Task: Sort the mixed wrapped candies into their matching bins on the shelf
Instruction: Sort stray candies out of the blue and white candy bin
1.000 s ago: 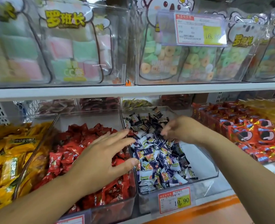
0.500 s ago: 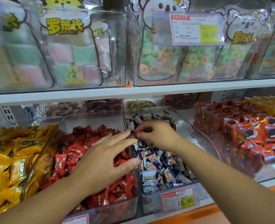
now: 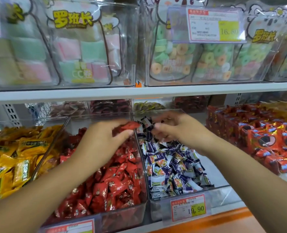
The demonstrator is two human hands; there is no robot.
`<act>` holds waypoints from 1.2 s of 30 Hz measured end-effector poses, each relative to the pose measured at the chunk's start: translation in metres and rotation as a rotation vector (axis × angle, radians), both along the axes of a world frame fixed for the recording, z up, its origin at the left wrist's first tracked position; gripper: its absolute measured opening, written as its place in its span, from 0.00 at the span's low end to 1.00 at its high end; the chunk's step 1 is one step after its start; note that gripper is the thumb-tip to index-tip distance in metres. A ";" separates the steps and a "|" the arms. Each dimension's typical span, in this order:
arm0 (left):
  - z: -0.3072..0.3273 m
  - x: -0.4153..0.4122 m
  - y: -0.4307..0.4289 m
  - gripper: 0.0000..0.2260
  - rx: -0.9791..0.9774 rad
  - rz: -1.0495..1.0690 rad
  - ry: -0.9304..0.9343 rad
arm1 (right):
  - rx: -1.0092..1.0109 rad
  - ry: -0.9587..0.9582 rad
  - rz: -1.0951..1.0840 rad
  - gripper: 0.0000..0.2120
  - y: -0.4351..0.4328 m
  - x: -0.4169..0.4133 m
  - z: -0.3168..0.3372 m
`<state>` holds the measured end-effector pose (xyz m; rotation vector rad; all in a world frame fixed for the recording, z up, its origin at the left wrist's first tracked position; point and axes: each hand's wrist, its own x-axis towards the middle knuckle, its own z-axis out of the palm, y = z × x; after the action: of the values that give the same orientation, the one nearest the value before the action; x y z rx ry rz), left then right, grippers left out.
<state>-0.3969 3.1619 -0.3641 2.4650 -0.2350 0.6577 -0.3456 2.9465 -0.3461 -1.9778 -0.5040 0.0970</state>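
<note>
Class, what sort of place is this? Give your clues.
Most likely a shop's sweets aisle: clear bins of loose wrapped candies, price tags on their fronts, bagged sweets on the shelf above.

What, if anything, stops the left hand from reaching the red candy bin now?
Probably nothing, so yes, it looks reachable. The left hand, pinching a red candy, hovers directly over the open-topped red candy bin. No lid or other object lies between them.

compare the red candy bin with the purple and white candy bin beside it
The red candy bin is packed nearly wall to wall; the purple and white candy bin shows bare floor on its right. The purple and white bin's price tag reads 19.90; the red bin's tag is cut off by the frame. Both are clear plastic, side by side.
</note>
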 end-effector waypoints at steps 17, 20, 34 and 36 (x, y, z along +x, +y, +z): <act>-0.035 -0.011 -0.004 0.27 0.350 -0.324 0.067 | -1.161 -0.129 0.071 0.17 -0.031 0.016 -0.018; -0.038 -0.014 -0.004 0.25 0.315 -0.318 0.049 | -1.145 -0.105 0.133 0.21 -0.034 0.000 -0.003; -0.038 -0.017 0.000 0.22 0.242 -0.348 0.020 | -1.080 -0.272 0.100 0.21 -0.028 0.025 -0.038; -0.038 -0.018 -0.001 0.22 0.237 -0.346 0.016 | -1.042 -0.166 0.122 0.22 -0.037 0.017 -0.022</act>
<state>-0.4153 3.1612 -0.4020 2.5587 -0.7526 0.4826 -0.3282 2.9100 -0.3677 -2.9828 -0.7773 0.3247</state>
